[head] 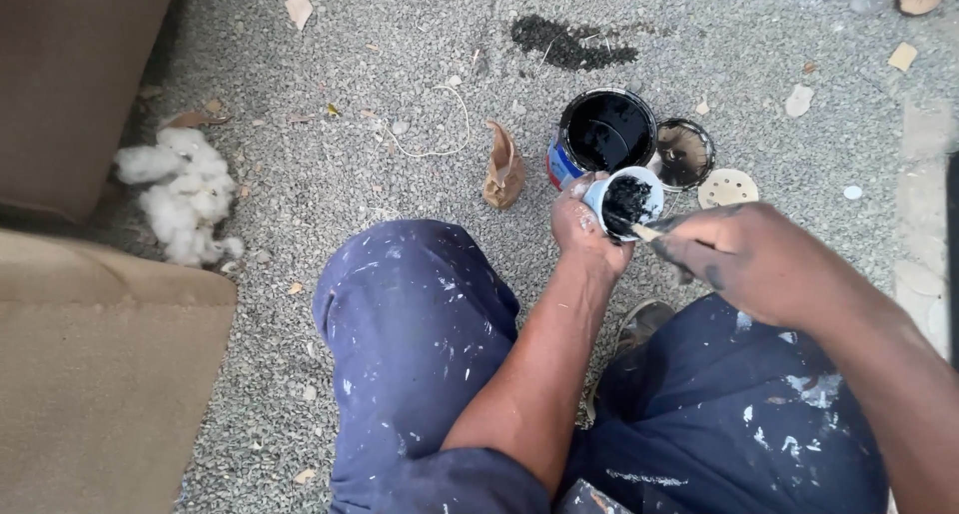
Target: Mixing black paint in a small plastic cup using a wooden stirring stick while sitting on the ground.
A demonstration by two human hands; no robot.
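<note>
My left hand (581,226) grips a small white cup (625,200) holding black paste, just in front of an open tin of black paint (604,132). My right hand (744,256), smeared with black, holds a thin wooden stick (647,232) whose tip reaches into the cup. The tin's round lid (684,154) lies on the ground to its right, inner side up. I crouch over gravel ground, with my knees in paint-spattered blue trousers (415,314) below the hands.
A perforated round sanding disc (727,187) lies right of the lid. A crumpled brown paper scrap (502,169) sits left of the tin. A black spill (569,42) stains the gravel behind. White stuffing (185,189) lies beside tan upholstered furniture (85,374) at left.
</note>
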